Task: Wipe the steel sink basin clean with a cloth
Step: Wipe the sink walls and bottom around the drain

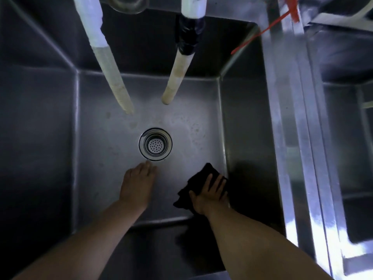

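I look straight down into a deep steel sink basin (105, 126) with a round strainer drain (155, 144) in the middle of its floor. My right hand (211, 194) presses a black cloth (193, 183) flat on the basin floor, close to the right wall, with fingers spread and straight. My left hand (138, 184) rests flat on the floor just below the drain, its fingertips almost at the drain's rim, and holds nothing. Pale watermarks and spots lie on the floor around the drain.
Two whitish hoses (112, 77) (177, 77) hang down into the basin from above; the right one has black tape at its joint. A steel divider rim (296, 138) separates a second basin (347, 158) on the right. A red strap (260, 34) hangs at the far right corner.
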{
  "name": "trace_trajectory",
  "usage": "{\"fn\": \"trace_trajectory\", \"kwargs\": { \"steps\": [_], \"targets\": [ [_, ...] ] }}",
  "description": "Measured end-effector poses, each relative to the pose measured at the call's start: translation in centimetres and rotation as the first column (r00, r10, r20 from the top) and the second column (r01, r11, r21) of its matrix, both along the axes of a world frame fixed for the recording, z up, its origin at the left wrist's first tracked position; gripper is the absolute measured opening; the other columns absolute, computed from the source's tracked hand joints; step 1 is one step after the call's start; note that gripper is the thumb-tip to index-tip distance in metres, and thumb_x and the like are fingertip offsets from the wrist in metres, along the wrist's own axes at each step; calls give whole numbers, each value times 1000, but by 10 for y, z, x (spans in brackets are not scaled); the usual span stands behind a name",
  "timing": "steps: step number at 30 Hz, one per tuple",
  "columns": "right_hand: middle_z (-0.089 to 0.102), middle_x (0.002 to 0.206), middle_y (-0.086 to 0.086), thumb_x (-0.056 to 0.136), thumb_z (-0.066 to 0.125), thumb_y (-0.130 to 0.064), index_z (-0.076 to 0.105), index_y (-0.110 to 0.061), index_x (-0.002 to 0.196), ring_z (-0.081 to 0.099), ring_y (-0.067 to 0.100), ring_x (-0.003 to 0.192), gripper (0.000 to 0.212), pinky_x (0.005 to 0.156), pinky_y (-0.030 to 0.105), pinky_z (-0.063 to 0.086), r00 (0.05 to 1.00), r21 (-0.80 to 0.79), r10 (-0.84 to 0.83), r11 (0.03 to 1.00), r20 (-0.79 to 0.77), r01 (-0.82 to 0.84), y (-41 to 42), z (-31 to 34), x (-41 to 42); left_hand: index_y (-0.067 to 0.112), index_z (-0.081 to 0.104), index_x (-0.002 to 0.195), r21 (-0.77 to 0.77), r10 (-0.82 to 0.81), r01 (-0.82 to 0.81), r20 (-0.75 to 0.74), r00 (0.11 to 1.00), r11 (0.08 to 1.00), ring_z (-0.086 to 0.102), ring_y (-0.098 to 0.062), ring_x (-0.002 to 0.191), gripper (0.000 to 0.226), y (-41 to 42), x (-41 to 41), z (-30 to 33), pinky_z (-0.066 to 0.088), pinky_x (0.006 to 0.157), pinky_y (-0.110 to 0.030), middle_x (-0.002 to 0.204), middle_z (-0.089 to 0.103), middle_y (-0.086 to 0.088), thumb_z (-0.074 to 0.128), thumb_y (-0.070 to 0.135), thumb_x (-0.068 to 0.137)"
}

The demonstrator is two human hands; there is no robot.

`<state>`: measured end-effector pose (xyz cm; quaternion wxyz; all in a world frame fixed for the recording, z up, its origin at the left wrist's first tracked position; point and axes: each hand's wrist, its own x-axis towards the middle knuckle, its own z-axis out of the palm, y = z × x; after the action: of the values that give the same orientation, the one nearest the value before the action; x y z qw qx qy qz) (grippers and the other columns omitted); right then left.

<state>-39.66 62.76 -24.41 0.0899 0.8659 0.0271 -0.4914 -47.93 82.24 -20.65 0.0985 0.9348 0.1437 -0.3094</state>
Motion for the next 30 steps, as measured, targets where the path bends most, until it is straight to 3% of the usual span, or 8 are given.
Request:
{"fn": "trace_trajectory", "kwargs": {
  "steps": [4,10,14,20,23,25,28,30],
  "targets": [
    [-35,150,17,93,34,-60,-32,-14,141,-27,35,140,94,114,47,-10,957,36,-237,971,166,235,13,-5,-25,21,5,150,72,-43,46,-51,998,996,4,-27,145,74,6,-5,-6,10,115,-46,159,-2,-9,50,23,91],
    [-27,152,22,95,35,-55,-32,-11,135,-24,37,141,90,115,42,-11,894,166,-304,951,328,262,16,-18,-34,7,-6,149,161,-64,86,-136,989,983,-1,-41,143,82,15,-7,-19,6,113,-56,156,-7,-23,49,28,92],
    [-23,152,26,93,39,-55,-18,-3,145,-24,39,140,94,112,42,-19,839,228,-354,932,413,282,27,-27,-20,0,-4,147,151,-96,116,-134,986,982,5,-47,141,83,14,-4,-25,7,114,-53,154,-2,-29,50,29,91],
    [-14,155,25,91,42,-52,-9,-3,148,-17,37,143,91,108,37,-26,796,264,-209,962,568,65,47,-38,33,-3,-1,147,128,-58,82,-185,981,988,6,-50,140,83,13,2,-29,15,114,-52,152,-2,-33,54,23,90],
    [-4,156,26,90,41,-51,1,-2,150,-8,37,145,87,115,42,-10,758,265,-129,962,639,-60,60,-43,65,-14,47,128,113,-36,54,-155,987,992,45,-58,117,86,11,10,-20,45,92,-57,131,40,-44,86,11,55],
    [0,156,27,88,34,-52,5,-1,150,-5,37,145,85,115,41,-9,738,243,-63,960,672,-139,69,-45,87,-11,65,108,139,-63,81,-128,990,987,59,-55,99,75,12,10,-17,53,75,-56,113,58,-39,89,3,38],
    [4,155,28,88,34,-52,8,-1,150,-1,37,145,84,116,40,-7,704,213,39,940,709,-266,83,-49,123,-11,66,106,126,-70,85,-117,991,988,60,-54,96,66,15,9,-20,55,72,-56,110,60,-38,86,1,44],
    [6,155,28,89,36,-51,8,-1,150,0,37,145,84,117,40,-6,679,206,91,916,729,-344,92,-51,148,-14,46,129,104,-81,92,-105,991,990,45,-59,116,58,16,9,-20,46,92,-59,131,40,-43,62,-3,74]
  ]
}}
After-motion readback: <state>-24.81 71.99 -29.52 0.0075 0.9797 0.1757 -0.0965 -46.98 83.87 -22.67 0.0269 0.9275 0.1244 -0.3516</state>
